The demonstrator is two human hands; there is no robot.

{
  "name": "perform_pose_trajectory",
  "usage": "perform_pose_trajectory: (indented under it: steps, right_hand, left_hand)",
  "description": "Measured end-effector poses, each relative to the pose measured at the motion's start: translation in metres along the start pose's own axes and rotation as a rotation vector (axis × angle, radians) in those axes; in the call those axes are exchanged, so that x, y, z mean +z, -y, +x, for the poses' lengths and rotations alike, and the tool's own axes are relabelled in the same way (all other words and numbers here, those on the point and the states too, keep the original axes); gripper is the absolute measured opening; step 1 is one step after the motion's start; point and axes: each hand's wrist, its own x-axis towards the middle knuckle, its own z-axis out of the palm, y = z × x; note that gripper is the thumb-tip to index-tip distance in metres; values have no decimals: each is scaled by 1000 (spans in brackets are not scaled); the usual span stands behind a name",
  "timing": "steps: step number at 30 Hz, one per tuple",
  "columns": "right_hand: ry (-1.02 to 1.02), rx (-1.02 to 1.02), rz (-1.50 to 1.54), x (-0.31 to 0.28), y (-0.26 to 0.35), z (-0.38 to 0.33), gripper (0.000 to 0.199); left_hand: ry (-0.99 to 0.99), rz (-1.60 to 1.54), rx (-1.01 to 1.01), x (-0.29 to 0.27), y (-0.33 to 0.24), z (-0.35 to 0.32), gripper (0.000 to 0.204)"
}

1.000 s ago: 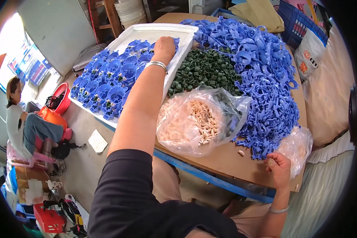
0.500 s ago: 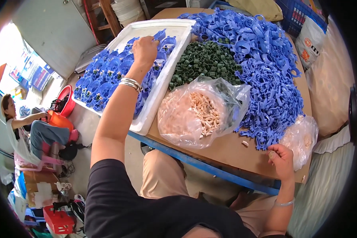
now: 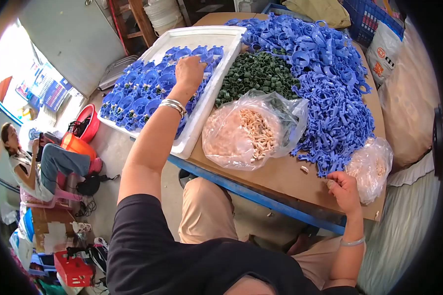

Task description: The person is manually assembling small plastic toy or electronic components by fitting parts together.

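My left hand (image 3: 189,74) reaches over the white foam tray (image 3: 200,33), its fingers curled down among rows of blue plastic assemblies (image 3: 150,77). The fingertips are partly hidden, and I cannot make out what they hold. The assemblies are round, cup-like parts with small dark and pale bits on them. At the table's near right, my right hand (image 3: 346,192) is closed in a pinch on a small pale piece (image 3: 331,185). It is beside a clear bag of pale pieces (image 3: 373,172) and the near end of a heap of small blue parts (image 3: 332,118).
Larger blue parts (image 3: 305,42) are heaped at the back, beside dark green clips (image 3: 256,73). An open clear bag (image 3: 221,140) of pale pieces stands mid-table, with one loose pale piece (image 3: 304,169) nearby. A person (image 3: 29,162) sits at the left near a red basin (image 3: 87,123).
My left hand has drawn back slightly toward me; the blue part that stuck out from its fingers no longer shows there. The right hand has shifted slightly. The seated person's arm has pulled in.
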Motion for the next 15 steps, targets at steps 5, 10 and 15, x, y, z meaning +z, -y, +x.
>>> perform_pose_trajectory:
  steps: [5, 10, 15]
  right_hand:
    - [25, -10, 37, 2, 4, -3, 15]
    - [32, -10, 1, 1, 4, -4, 16]
    - [41, -80, -62, 0, -1, -3, 17]
  left_hand:
    - [86, 43, -48, 9, 12, 2, 32]
    - [190, 23, -30, 11, 11, 13, 32]
    - [198, 48, -91, 20, 8, 24, 27]
